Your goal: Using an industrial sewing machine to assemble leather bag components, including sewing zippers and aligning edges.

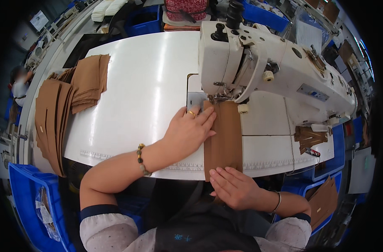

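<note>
A long strip of brown fabric (225,134) lies on the white sewing table, its far end under the presser foot (219,97) of a white sewing machine (284,59). My left hand (189,128), with a ring and a beaded bracelet, rests along the strip's left edge near the foot, fingers stretched out toward it. At the table's front edge my right hand (233,187) has its fingers over the strip's near end, with the thumb beneath, so the cloth is pinched there.
Brown cut pieces (55,122) lie stacked at the table's left end. Small brown scraps (311,136) and a red-and-black tool (312,152) sit at the right. Blue bins (38,201) flank the table; the right one holds brown pieces (323,206). A person sits far left.
</note>
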The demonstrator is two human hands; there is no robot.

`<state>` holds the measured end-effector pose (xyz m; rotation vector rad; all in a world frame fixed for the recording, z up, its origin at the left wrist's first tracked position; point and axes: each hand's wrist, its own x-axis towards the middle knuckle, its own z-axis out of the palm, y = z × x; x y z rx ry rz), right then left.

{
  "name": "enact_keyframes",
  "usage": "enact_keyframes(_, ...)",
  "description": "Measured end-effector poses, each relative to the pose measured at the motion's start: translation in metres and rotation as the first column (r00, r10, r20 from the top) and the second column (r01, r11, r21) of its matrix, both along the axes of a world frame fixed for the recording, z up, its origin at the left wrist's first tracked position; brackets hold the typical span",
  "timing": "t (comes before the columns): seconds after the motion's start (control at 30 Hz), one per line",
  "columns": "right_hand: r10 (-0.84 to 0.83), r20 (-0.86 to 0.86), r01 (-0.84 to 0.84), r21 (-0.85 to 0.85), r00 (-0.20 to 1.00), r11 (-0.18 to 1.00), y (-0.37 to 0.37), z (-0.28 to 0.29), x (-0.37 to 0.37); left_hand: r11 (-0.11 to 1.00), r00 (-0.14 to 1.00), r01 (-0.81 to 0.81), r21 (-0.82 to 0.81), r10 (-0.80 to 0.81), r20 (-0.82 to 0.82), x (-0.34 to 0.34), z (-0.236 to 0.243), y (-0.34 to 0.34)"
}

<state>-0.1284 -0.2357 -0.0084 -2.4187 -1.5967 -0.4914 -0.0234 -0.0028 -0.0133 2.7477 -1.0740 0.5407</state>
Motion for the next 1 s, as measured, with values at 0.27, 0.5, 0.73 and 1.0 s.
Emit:
enact_keyframes(0.27, 0.094, -0.282, -0.070, 0.095, 0.955, 0.993, -0.006, 0.054, 0.057, 0.998, 0.997, 0.035, -0.055, -0.038, -0.070, 0.009, 0.001, 0.008)
enact_keyframes(0.5, 0.070, 0.262, -0.100, 0.104, 0.963, 0.990, 0.015, 0.022, 0.126, 0.994, 0.990, 0.008, -0.111, -0.023, -0.142, 0.008, 0.003, 0.010)
enact_keyframes(0.73, -0.004, 0.150, -0.015, 0.122, 0.989, 0.992, 0.013, -0.006, 0.123, 0.980, 0.979, -0.079, -0.184, 0.041, -0.202, 0.002, 0.005, 0.010)
enact_keyframes(1.0, -0.117, -0.028, 0.120, 0.160, 0.993, 0.980, 0.016, -0.011, 0.130, 0.999, 0.986, -0.025, -0.020, 0.022, -0.164, 0.001, 0.001, 0.009)
